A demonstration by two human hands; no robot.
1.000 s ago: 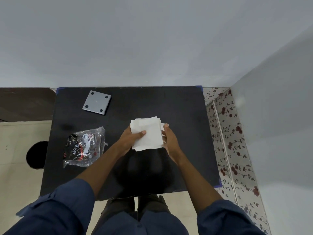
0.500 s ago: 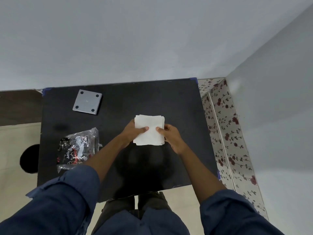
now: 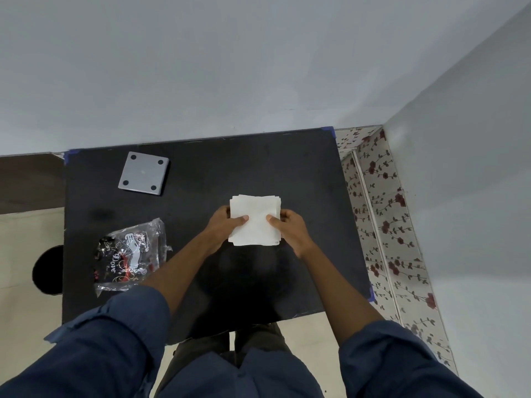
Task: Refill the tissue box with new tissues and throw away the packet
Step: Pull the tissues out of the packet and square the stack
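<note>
A white stack of tissues (image 3: pixel 255 216) is held over the middle of the black table (image 3: pixel 201 168). My left hand (image 3: pixel 222 225) grips its left edge, thumb on top. My right hand (image 3: pixel 290 228) grips its right edge the same way. The empty plastic packet (image 3: pixel 130 254), clear with black and red print, lies crumpled on the table's left side, apart from both hands. A flat grey square piece with four dark feet (image 3: pixel 143 173) lies at the back left of the table.
A round black bin (image 3: pixel 47 270) stands on the floor left of the table. Grey walls close in behind and to the right. A flower-patterned strip (image 3: pixel 385 225) runs along the table's right side.
The tissue stack has been squared up between both hands; my right hand shifted from behind the stack to gripping its right edge. The view shifted slightly.
</note>
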